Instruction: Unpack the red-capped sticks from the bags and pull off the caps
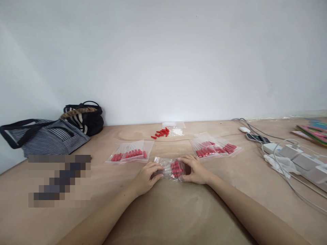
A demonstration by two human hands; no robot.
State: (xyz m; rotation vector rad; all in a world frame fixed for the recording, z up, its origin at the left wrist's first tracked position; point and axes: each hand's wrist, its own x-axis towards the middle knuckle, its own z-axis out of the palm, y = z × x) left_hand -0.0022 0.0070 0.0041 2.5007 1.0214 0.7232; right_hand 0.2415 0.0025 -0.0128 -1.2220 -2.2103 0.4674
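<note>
A clear zip bag (167, 169) lies on the table between my hands. Inside it are several droppers (176, 169) with red bulbs at the right and clear tubes at the left. My left hand (149, 175) pinches the bag's left end between thumb and fingers. At the other end, near the red bulbs, my right hand (195, 169) grips the bag's edge. Beyond my hands, loose red bulbs (163, 132) lie in a small heap beside clear tubes (176, 132).
Filled zip bags lie to the left (131, 153) and right (216, 148). A striped bag (51, 136) and a black bag (93, 120) stand at the left by the wall. A power strip with white chargers (297, 158) and cables occupies the right side. A blurred-out patch (60, 180) covers something at left.
</note>
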